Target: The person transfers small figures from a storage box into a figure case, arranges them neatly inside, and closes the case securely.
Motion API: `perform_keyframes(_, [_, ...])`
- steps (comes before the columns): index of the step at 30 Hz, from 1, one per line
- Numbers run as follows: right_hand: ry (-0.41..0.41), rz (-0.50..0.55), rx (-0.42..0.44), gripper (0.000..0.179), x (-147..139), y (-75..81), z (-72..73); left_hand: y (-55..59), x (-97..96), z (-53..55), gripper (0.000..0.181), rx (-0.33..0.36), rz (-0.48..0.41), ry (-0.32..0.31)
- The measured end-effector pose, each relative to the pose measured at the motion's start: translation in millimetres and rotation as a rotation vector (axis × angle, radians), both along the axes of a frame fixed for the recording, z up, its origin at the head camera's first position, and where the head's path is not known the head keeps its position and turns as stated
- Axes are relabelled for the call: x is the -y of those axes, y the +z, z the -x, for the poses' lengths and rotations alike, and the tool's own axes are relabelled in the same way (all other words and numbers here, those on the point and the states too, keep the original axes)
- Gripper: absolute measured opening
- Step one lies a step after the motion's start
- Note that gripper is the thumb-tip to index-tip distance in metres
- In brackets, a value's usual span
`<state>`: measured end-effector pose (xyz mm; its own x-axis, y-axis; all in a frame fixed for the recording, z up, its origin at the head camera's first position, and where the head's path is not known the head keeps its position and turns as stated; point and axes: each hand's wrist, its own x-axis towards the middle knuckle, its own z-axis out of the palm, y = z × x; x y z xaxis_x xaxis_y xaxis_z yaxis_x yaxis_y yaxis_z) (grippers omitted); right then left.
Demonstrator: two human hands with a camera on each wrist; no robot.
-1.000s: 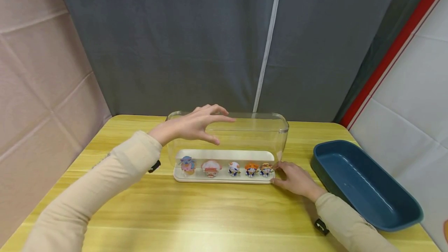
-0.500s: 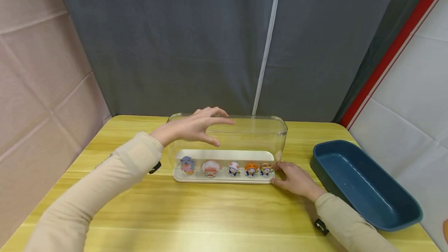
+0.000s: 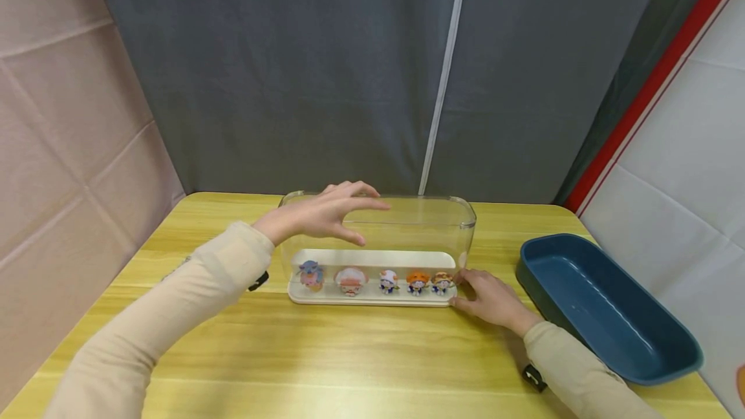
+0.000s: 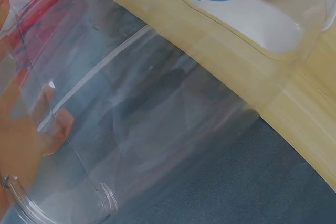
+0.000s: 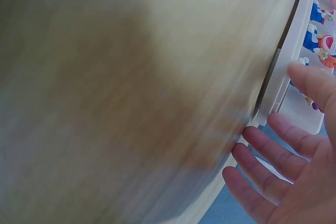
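In the head view my left hand (image 3: pixel 326 211) spans the top of a clear plastic cover (image 3: pixel 419 231), thumb on the near side and fingers reaching to the far side. Seen through the clear plastic, the same hand (image 4: pixel 26 135) shows at the left of the left wrist view. Below the cover lies a long white base (image 3: pixel 372 257) bearing a row of several small toy figurines (image 3: pixel 388 281). At the base's right end, my right hand (image 3: pixel 491 298) pinches the corner between thumb and index finger. The right hand's other fingers (image 5: pixel 260 174) stretch out beyond the corner.
A deep blue rectangular basin (image 3: pixel 611 309) stands on the wooden table (image 3: pixel 361 354) at the right, beside the right forearm. Grey curtain (image 3: pixel 291 83) hangs behind the table's far edge. Pale cloth walls (image 3: pixel 75 167) close off both sides.
My left hand and the clear cover have sunk slightly towards the base. The right hand and figurines hold their places.
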<state>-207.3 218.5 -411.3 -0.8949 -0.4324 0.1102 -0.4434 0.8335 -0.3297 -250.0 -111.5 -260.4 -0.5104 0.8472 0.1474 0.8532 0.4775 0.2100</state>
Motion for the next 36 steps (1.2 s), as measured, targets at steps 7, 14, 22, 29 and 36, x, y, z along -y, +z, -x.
perform_keyframes(7, [0.002,0.001,-0.005,0.036,-0.4,0.2,-0.1,-4.9,-0.2,0.0,0.068,-0.009,-0.007,-0.004])
perform_keyframes(14, [0.006,0.005,0.000,0.034,-0.5,0.6,-0.1,-11.0,-2.1,0.3,0.068,-0.009,0.007,-0.009])
perform_keyframes(22, [-0.007,0.000,-0.004,0.039,-0.7,-1.4,1.4,-22.1,-2.3,-0.5,0.068,0.003,0.005,-0.005])
perform_keyframes(29, [-0.002,0.002,-0.010,0.042,-0.8,-2.0,2.0,-29.4,-1.9,-1.0,0.066,-0.016,-0.003,-0.021])
perform_keyframes(36, [-0.010,-0.011,-0.008,0.054,-0.2,-1.0,1.7,-32.3,-1.3,-2.4,0.065,-0.034,0.012,-0.005])
